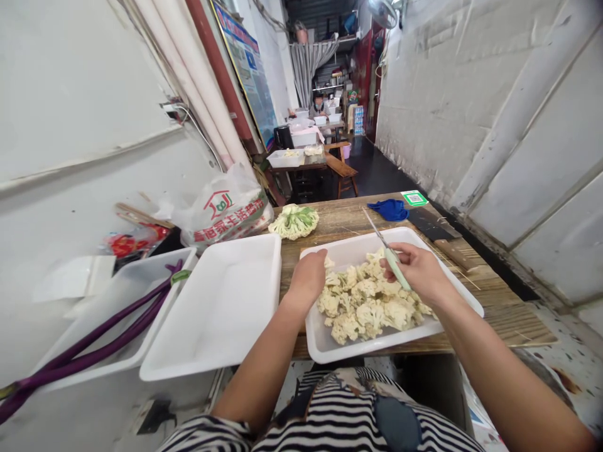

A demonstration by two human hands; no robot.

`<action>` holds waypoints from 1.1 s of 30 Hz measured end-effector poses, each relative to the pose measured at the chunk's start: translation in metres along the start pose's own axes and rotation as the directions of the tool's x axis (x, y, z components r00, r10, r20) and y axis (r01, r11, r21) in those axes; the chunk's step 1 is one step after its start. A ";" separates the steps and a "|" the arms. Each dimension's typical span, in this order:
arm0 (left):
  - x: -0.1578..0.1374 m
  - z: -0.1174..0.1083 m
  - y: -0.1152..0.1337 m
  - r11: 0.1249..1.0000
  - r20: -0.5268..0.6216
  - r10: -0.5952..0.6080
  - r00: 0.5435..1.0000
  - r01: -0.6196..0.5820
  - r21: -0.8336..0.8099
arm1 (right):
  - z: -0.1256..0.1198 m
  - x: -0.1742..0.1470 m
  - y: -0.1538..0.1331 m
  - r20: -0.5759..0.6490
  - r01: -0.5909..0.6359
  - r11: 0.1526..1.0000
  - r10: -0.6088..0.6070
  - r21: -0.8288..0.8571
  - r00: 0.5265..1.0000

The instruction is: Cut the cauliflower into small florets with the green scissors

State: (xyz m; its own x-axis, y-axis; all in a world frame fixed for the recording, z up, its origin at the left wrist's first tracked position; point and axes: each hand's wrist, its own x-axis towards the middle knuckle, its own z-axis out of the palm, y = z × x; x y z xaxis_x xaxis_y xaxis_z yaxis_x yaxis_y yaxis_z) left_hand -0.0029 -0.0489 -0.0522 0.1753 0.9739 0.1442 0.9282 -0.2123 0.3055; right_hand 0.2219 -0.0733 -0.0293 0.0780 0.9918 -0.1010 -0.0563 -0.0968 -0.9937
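My right hand [417,270] is closed round the pale green handle of a small knife [397,269], its thin blade pointing up and away to the left. Below the knife, a white plastic tray [464,301] holds many cut cauliflower florets [360,295]. My left hand [306,276] is at the tray's left rim, with the thumb along the edge and the other fingers mostly hidden; it appears to grip the rim. Beyond the tray, a larger piece of cauliflower [294,221] with green stems lies on the wooden table [339,213].
Left of my arm stands another white tray [221,301]. Long purple stalks [108,336] lie across a further white tray [61,364]. A printed plastic bag [230,207] sits behind. A cleaver [452,251] and blue cloth [389,209] lie at right. A person [320,108] is far back.
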 end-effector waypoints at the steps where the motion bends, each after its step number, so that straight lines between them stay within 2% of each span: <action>1: 0.000 -0.001 0.002 1.000 0.018 0.001 1.000 -0.002 0.013 | -0.005 -0.004 -0.002 -0.008 0.004 1.000 -0.004 0.019 1.000; 3: 0.001 -0.001 0.007 0.999 0.059 0.041 0.997 -0.042 0.014 | -0.014 -0.013 -0.006 -0.021 0.011 0.998 -0.010 0.054 1.000; 5: 0.002 0.001 0.013 0.984 0.132 0.178 0.975 -0.177 -0.016 | -0.021 -0.022 -0.007 -0.026 0.016 0.997 -0.014 0.077 1.000; 8: 0.006 0.011 0.018 0.919 0.269 0.391 0.880 -0.386 -0.074 | -0.027 -0.033 -0.006 -0.007 0.023 0.996 -0.022 0.090 1.000; 9: 0.008 0.015 0.019 0.906 0.312 0.419 0.853 -0.415 -0.082 | -0.028 -0.037 -0.006 0.002 0.026 0.995 -0.026 0.093 1.000; 11: 0.012 0.022 0.019 0.908 0.373 0.410 0.832 -0.412 -0.080 | -0.029 -0.043 -0.005 0.019 0.029 0.994 -0.032 0.101 0.999; 13: 0.017 0.025 0.017 0.921 0.374 0.381 0.846 -0.381 -0.076 | -0.030 -0.050 -0.005 0.034 0.023 0.993 -0.027 0.113 0.999; 17: 0.023 0.017 0.015 0.939 0.283 0.343 0.896 -0.328 -0.101 | -0.033 -0.065 -0.006 0.119 -0.018 0.986 -0.001 0.163 0.993; 19: 0.024 0.007 0.015 0.939 0.184 0.299 0.936 -0.255 -0.228 | -0.035 -0.074 -0.004 0.211 -0.033 0.983 -0.006 0.179 0.977; 20: 0.024 0.002 0.016 0.920 0.122 0.231 0.965 -0.176 -0.349 | -0.035 -0.078 -0.002 0.266 -0.043 0.981 -0.009 0.187 0.964; 21: 0.023 -0.003 0.017 0.861 0.074 0.130 0.989 -0.075 -0.502 | -0.035 -0.083 0.000 0.324 -0.057 0.978 -0.011 0.198 0.946; 22: 0.022 -0.007 0.018 0.750 0.064 0.020 0.998 0.028 -0.661 | -0.035 -0.088 0.003 0.379 -0.074 0.974 -0.013 0.213 0.925; 24: 0.018 -0.015 0.021 0.427 0.141 -0.123 0.982 0.181 -0.886 | -0.034 -0.097 0.009 0.486 -0.111 0.957 -0.035 0.267 0.873; 26: 0.013 -0.021 0.025 0.129 0.222 -0.143 0.965 0.240 -0.962 | -0.032 -0.106 0.014 0.556 -0.160 0.928 -0.059 0.336 0.829; 27: 0.010 -0.023 0.028 0.028 0.237 -0.139 0.962 0.243 -0.970 | -0.031 -0.110 0.015 0.567 -0.183 0.916 -0.057 0.357 0.822; 28: 0.006 -0.025 0.031 -0.044 0.237 -0.144 0.961 0.233 -0.971 | -0.030 -0.115 0.015 0.568 -0.200 0.914 -0.039 0.353 0.822; 30: -0.001 -0.027 0.037 -0.126 0.210 -0.170 0.963 0.190 -0.974 | -0.027 -0.121 0.013 0.552 -0.211 0.949 0.048 0.236 0.833; 33: -0.010 -0.029 0.045 -0.160 0.142 -0.209 0.967 0.110 -0.981 | -0.022 -0.127 0.002 0.505 -0.195 0.980 0.187 -0.038 0.843</action>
State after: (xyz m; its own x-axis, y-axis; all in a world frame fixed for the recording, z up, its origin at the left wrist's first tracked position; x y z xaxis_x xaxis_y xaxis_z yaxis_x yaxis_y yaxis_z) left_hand 0.0277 -0.0709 -0.0126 0.0220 0.9981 -0.0584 -0.4511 0.0620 0.8903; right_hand 0.2337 -0.2011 -0.0201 -0.4475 0.8595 -0.2470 -0.0324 -0.2916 -0.9560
